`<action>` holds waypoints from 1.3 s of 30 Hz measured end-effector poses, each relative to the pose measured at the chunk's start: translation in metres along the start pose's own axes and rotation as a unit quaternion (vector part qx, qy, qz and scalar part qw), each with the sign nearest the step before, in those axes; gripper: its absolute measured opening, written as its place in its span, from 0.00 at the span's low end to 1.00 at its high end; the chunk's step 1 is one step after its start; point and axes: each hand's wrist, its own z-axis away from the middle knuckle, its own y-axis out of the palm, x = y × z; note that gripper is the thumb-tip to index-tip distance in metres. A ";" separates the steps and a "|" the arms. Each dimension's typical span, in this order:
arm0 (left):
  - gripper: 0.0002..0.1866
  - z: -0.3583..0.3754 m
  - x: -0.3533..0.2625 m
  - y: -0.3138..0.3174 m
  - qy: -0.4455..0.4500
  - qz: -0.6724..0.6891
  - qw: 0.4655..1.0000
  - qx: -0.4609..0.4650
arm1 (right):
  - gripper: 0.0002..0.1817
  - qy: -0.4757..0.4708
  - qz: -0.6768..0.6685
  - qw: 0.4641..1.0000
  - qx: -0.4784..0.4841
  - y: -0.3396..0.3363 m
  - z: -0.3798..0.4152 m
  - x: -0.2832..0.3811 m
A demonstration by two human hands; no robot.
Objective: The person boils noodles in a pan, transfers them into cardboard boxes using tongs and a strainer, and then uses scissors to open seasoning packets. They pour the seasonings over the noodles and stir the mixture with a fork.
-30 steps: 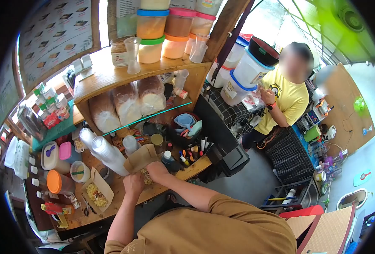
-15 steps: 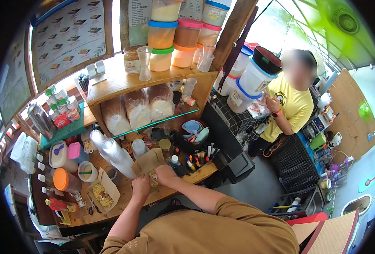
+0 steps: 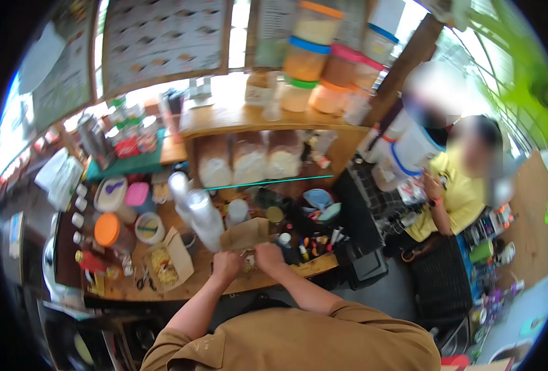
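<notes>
Both hands were closed on the lower edge of a brown paper box [image 3: 244, 234] at the front of the wooden counter [image 3: 181, 287]: the left hand [image 3: 226, 267] gripped its near left side, the right hand [image 3: 268, 253] its near right side, fingers curled, with pale food just visible between them. Whether the fingertips pinched the flap or only pressed on it could not be determined; the frame was blurred.

Compared with the pictures from a second and half a second before, the hands stood in the same place on the box and the flap was upright as before. What changed was the view: the camera had swung left and upward, bringing more of the menu boards [image 3: 163, 37] into sight. The work on the box therefore appeared to be continuing rather than finished.

A second open box holding yellow food [image 3: 166, 266] lay just left of the hands, scissors [image 3: 143, 279] beside it. Stacked plastic cups [image 3: 201, 213] leaned behind the held box. Bagged bread [image 3: 249, 159] sat on the shelf, lidded tubs [image 3: 314, 55] above. A person in a yellow shirt [image 3: 456, 198] stood well apart, to the right.
</notes>
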 end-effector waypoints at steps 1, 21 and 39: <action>0.10 0.000 0.003 0.011 0.008 0.017 0.997 -0.070 | 0.08 0.007 0.026 1.000 0.002 -0.002 -0.003 0.003; 0.13 0.540 0.154 0.063 -0.605 0.068 0.780 -0.145 | 0.07 -0.366 -0.092 0.874 0.307 0.093 0.079 0.268; 0.18 0.723 0.267 0.167 -0.737 -0.009 0.665 0.119 | 0.09 -0.208 -0.046 0.974 0.071 0.179 0.067 0.362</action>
